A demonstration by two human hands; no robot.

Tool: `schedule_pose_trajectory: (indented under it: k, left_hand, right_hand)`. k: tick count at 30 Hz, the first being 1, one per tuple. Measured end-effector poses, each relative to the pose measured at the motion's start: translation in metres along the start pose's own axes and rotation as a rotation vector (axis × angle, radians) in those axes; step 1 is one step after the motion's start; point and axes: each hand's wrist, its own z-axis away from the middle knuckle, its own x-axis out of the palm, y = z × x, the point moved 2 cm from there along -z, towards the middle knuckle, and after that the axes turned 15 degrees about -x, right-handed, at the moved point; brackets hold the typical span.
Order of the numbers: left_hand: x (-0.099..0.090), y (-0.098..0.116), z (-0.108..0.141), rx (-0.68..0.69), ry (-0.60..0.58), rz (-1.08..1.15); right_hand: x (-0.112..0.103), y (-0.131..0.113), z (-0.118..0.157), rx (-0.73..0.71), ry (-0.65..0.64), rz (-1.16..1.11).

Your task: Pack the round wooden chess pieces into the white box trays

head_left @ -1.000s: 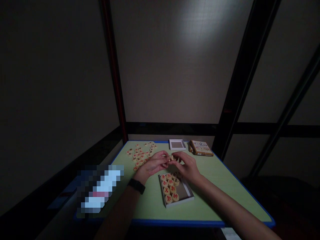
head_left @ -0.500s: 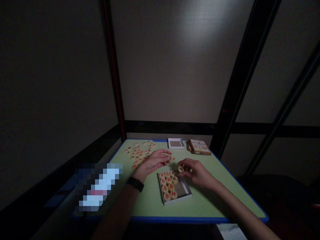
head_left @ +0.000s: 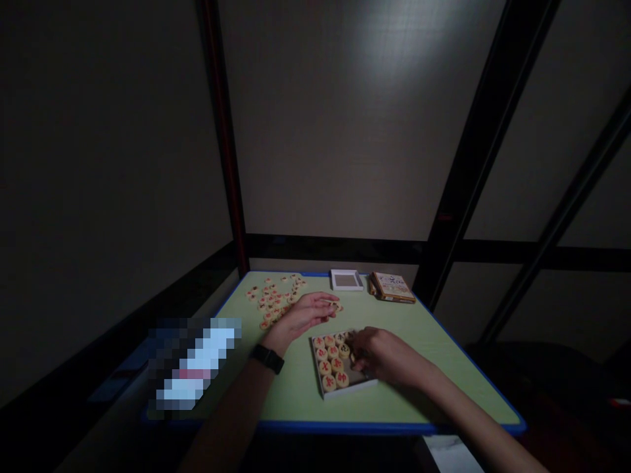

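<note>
A shallow white box (head_left: 345, 391) lies on the table in front of me. Rows of round wooden xiangqi pieces (head_left: 334, 352) with red and black characters fill its left and middle. My right hand (head_left: 387, 355) reaches into the box's right part, fingers closed around a xiangqi piece that they mostly hide. Above the box's far edge, my left hand (head_left: 306, 314) pinches a few xiangqi pieces (head_left: 337, 307) at its fingertips. A dark watch is on the left wrist. More loose xiangqi pieces (head_left: 269, 303) are scattered beyond and left of that hand.
At the table's far edge stands a second shallow white tray (head_left: 346, 288). Right of it sits a printed cardboard box (head_left: 394, 287). The green table (head_left: 434, 394) has a blue rim, with a wall behind. A blurred-out bright area (head_left: 200, 361) lies at the left edge.
My right hand has moved down and slightly toward me, bringing its xiangqi piece from above the box's far right corner into the box. The left hand stays nearly in place with its pieces.
</note>
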Motion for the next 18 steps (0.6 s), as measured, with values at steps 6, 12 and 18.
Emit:
schedule_pose_trajectory:
  k: [6,12,18]
  left_hand:
    - [0.002,0.001,0.004,0.003,-0.010,-0.003]
    - [0.000,0.000,0.001,-0.001,-0.021,-0.007]
    - [0.000,-0.001,0.001,-0.007,-0.022,-0.010]
  right_hand:
    - [0.000,-0.007,0.002,-0.011,0.015,0.068]
    - [0.008,-0.002,-0.005,0.018,0.012,0.164]
    - [0.013,0.003,-0.006,0.013,-0.006,0.180]
